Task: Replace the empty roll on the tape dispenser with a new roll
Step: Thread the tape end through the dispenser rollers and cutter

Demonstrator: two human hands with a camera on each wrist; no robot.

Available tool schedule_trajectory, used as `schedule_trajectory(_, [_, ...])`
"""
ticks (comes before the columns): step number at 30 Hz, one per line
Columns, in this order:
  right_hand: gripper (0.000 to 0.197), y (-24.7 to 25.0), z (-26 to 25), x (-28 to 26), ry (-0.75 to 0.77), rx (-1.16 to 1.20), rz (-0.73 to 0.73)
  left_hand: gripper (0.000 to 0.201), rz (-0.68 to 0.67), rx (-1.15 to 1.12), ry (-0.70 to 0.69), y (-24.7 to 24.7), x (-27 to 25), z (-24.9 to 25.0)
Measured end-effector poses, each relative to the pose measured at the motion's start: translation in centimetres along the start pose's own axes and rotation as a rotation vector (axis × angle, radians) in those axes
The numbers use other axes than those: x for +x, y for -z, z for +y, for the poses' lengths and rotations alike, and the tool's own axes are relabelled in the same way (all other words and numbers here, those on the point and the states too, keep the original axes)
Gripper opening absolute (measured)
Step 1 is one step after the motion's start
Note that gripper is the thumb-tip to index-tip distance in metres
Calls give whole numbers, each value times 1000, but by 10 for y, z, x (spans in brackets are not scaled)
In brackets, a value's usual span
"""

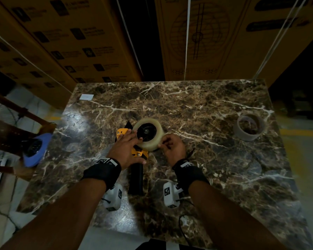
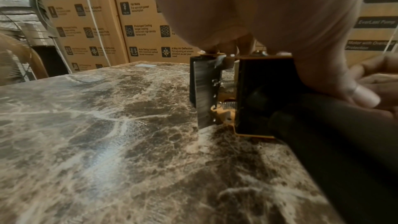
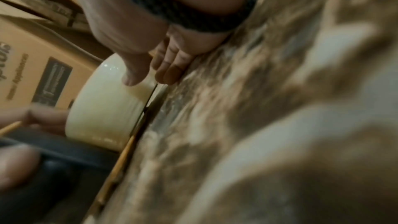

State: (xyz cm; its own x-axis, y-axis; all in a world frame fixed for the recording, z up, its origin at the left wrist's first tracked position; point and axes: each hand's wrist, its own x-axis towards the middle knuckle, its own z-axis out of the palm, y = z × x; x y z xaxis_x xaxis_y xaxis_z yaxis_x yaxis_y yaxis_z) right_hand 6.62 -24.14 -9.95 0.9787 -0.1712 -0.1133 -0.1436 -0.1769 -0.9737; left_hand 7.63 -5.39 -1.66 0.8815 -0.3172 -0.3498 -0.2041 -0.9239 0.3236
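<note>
Both forearms reach in: left hand (image 1: 127, 148) flat, steadying the yellow-and-black tape dispenser (image 1: 136, 156), right hand (image 1: 172, 147) pinching the seated clear full tape roll (image 1: 149, 133)'s edge, likely finding the end for threading next.

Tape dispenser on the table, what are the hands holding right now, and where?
The left hand presses down on the tape dispenser at its yellow frame. The right hand pinches the outer rim of the new tape roll mounted on it.

Glossy, veined marble tabletop (image 1: 206, 109) reflects light beneath a translucent, shiny tape roll (image 1: 149, 133); the dispenser (image 1: 136, 168) shows yellow painted plate, matt black handle and serrated metal blade (image 2: 203, 91).
</note>
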Motion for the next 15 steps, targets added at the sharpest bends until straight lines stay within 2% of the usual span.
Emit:
schedule_trajectory(3, [30,-2,2,-1,-27,7,7,89,-4,2,6,0,0,1])
schedule_trajectory(8, [13,1,1,-1,24,-71,15,90,-11,9,7,1,0,1])
schedule_trajectory(12, [34,2,-2,-1,-56,9,-8,90,-16,24,12,0,-1,1])
schedule_trajectory(15, [25,1,0,0,-59,11,22,90,-11,15,9,0,-1,0])
